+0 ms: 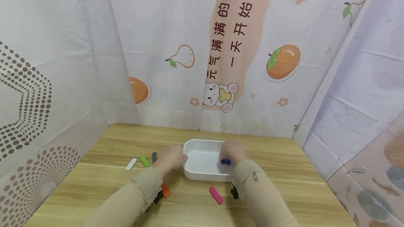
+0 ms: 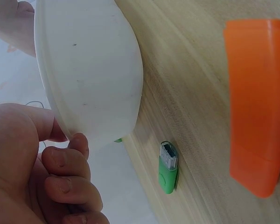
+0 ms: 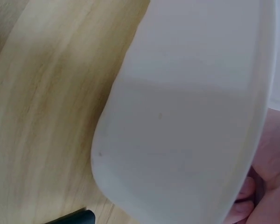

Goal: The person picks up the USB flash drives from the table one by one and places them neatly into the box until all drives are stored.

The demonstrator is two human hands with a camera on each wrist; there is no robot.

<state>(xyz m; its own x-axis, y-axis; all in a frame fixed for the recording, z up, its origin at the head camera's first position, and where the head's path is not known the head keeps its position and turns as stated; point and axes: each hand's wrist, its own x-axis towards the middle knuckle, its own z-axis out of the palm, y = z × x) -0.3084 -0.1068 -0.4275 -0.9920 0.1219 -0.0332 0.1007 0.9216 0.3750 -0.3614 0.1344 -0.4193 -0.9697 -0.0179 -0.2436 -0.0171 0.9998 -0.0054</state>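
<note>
A white plastic box [image 1: 206, 177] with rounded corners stands on the wooden table. My left hand [image 1: 172, 157] pinches its left rim between thumb and forefinger, the other fingers curled below, as the left wrist view shows. Over the box's right end, my right hand [image 1: 234, 151] reaches down inside with bent fingers. Two small blue pieces [image 1: 228, 162] show right at those fingertips; I cannot tell whether they are held. In the right wrist view the box wall [image 3: 177, 116] hides most of the right hand [image 3: 266, 186].
Left of the box lie a white stick [image 1: 130, 164], a green USB stick [image 2: 168, 170] with a clear cap and a dark grey one [image 1: 154, 157]. Nearer are an orange stick [image 1: 165, 190], a black piece [image 1: 159, 197], a pink stick [image 1: 216, 195] and another black piece [image 1: 234, 191] by the right sleeve.
</note>
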